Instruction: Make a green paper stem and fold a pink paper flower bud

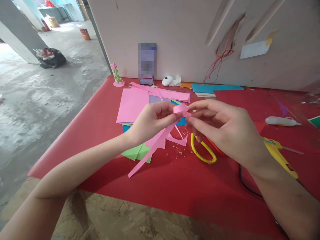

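Observation:
Both my hands hold one long pink paper strip (pixel 152 151) above a red table cover (pixel 162 180). My left hand (pixel 150 121) pinches the strip near its curled top end, fingers closed. My right hand (pixel 222 128) pinches the same curled loop (pixel 180 108) from the right, fingers pressed together. The strip's free end hangs down to the left, near the table. Under the hands lie pink paper sheets (pixel 132 105), green paper (pixel 137 152) and small pink offcuts (pixel 178 140).
Yellow-handled scissors (pixel 202 154) lie under my right hand. A yellow glue gun (pixel 280 155) and its black cord lie to the right. A white glue bottle (pixel 281 121), blue paper (pixel 215 88), a small paper flower (pixel 117 77) and a phone (pixel 147 63) stand near the back wall.

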Demonstrator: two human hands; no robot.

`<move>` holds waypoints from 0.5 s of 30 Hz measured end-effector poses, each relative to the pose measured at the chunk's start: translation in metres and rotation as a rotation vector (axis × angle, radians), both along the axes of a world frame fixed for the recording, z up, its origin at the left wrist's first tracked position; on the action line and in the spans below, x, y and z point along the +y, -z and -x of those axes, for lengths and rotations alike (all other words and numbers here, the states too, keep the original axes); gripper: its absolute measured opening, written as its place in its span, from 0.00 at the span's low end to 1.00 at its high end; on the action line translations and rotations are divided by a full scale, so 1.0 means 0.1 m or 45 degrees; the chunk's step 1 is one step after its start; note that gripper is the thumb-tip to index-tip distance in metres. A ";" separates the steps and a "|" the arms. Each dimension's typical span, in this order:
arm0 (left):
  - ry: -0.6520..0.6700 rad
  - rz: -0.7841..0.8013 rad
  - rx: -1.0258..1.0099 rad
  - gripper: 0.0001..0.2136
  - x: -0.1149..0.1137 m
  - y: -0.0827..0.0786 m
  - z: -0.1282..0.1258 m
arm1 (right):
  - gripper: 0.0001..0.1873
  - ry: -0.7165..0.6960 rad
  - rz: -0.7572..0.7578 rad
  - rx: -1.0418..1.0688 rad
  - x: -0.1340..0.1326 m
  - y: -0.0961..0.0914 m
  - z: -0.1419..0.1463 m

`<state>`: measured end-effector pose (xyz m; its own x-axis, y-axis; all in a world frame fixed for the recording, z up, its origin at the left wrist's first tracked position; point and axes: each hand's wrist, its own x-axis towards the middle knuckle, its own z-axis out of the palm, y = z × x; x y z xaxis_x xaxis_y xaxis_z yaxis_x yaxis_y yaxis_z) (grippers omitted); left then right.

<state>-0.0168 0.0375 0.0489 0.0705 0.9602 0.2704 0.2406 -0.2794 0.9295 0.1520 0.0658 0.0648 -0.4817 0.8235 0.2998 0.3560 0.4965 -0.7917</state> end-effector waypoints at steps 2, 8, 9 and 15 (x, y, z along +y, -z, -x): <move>-0.005 -0.049 0.022 0.14 0.00 0.00 0.00 | 0.06 -0.008 0.002 -0.047 -0.01 -0.01 0.00; -0.011 -0.052 0.119 0.11 -0.01 0.03 0.00 | 0.07 -0.051 -0.002 -0.077 -0.02 -0.01 0.01; -0.003 -0.043 0.126 0.11 -0.01 0.04 0.00 | 0.07 -0.061 0.001 -0.074 -0.02 0.00 0.01; -0.011 -0.063 0.198 0.11 -0.03 0.05 -0.01 | 0.06 -0.072 -0.006 0.002 -0.04 0.01 0.02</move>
<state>-0.0162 0.0343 0.0440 0.1066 0.9468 0.3036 0.3832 -0.3209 0.8661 0.1498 0.0616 0.0634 -0.5271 0.7933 0.3046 0.3258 0.5198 -0.7897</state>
